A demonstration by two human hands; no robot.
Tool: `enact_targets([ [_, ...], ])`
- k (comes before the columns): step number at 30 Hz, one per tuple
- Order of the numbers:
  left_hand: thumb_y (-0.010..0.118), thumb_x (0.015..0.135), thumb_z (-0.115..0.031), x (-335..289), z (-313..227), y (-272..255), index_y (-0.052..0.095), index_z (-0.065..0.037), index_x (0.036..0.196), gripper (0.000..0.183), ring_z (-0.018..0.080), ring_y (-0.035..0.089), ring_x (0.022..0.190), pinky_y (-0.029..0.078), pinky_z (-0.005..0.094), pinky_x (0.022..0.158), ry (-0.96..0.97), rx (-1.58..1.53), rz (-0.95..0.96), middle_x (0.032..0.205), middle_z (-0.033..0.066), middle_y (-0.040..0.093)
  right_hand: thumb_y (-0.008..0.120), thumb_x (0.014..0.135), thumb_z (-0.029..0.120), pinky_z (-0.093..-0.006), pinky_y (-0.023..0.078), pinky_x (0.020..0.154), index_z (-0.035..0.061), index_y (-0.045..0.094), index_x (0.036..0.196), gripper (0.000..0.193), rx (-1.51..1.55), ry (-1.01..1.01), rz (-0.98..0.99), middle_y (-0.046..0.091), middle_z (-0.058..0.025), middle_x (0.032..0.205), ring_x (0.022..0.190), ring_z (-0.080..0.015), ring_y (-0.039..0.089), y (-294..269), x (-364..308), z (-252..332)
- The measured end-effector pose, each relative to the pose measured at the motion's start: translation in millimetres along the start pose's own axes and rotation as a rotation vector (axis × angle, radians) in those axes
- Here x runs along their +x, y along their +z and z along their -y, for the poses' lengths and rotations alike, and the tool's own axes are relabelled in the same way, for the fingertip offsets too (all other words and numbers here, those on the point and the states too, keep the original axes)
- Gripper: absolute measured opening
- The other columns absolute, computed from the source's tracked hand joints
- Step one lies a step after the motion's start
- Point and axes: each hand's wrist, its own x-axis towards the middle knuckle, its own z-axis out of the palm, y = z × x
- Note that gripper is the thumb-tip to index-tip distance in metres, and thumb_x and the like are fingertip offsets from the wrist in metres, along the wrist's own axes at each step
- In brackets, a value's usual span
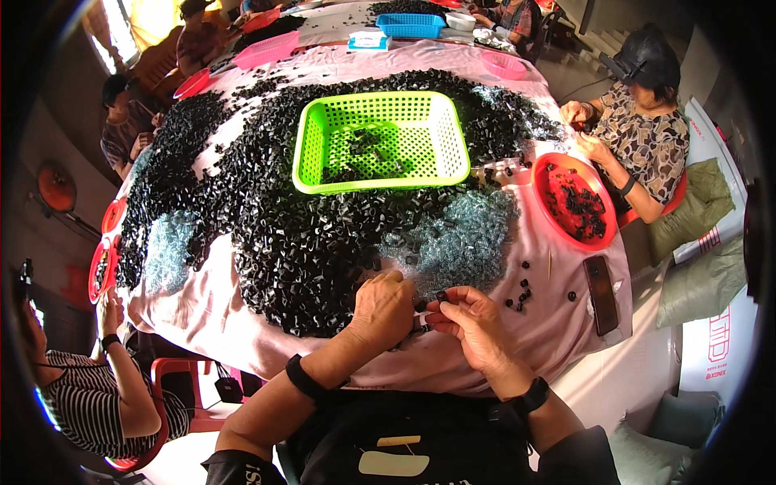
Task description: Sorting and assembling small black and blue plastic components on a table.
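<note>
My left hand (385, 309) is closed with its back toward me, at the near edge of a large pile of small black plastic parts (315, 259). Its curled fingers hide whatever they hold. Just right of it, my right hand (475, 325) pinches a small black plastic part (441, 297) between thumb and fingertips. The two hands almost meet. Beyond them lies a heap of small transparent bluish pieces (469, 238). A bright green perforated basket (381, 190), with some black parts inside, stands on the pile farther back.
A red basin (540, 190) with black parts lies to the right, near a dark phone (600, 295), a thin stick (550, 263) and several loose black parts. A co-worker (643, 137) sits beyond it; others sit around the pink-covered table (202, 315). A blue basket (411, 27) stands far back.
</note>
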Motion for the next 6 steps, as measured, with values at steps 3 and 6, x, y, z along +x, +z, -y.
enact_targets([
  [3,0.068,0.076,-0.009,0,3,-5,0.067,-0.006,0.089,0.013,0.0339,0.065,0.079,0.053,0.0440,0.066,-0.010,-0.093,-0.009,0.085,0.0118,0.063,0.061,0.094,0.003,-0.0326,0.059,0.080,0.0027,0.058,0.112,0.018,-0.036,-0.020,0.009,0.070,-0.0136,0.103,0.088,-0.0232,0.071,-4,2,-4],
  [6,0.068,0.078,-0.009,3,6,-13,0.066,-0.007,0.090,0.013,0.0349,0.066,0.079,0.053,0.0437,0.066,0.032,-0.252,-0.029,0.086,0.0125,0.065,0.063,0.094,0.003,-0.0302,0.059,0.078,0.0003,0.057,0.114,0.021,-0.068,-0.046,-0.003,0.070,-0.0143,0.106,0.089,-0.0234,0.071,-8,6,-11],
])
